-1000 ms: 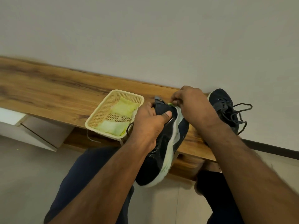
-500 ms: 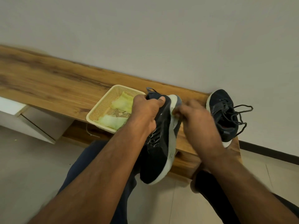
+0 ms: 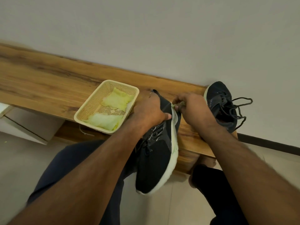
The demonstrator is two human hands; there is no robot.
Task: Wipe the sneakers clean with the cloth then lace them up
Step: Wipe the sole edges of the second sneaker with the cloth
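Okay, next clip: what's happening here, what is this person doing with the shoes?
A seated person is cleaning a dark sneaker with a white sole. The left hand grips it near the heel, toe pointing down over the lap, while the right hand pinches a small yellow-green cloth against the sole's edge. The second dark sneaker, laces loose, lies on the wooden bench by the wall. A cream perforated plastic basket on the bench holds more yellow-green cloths.
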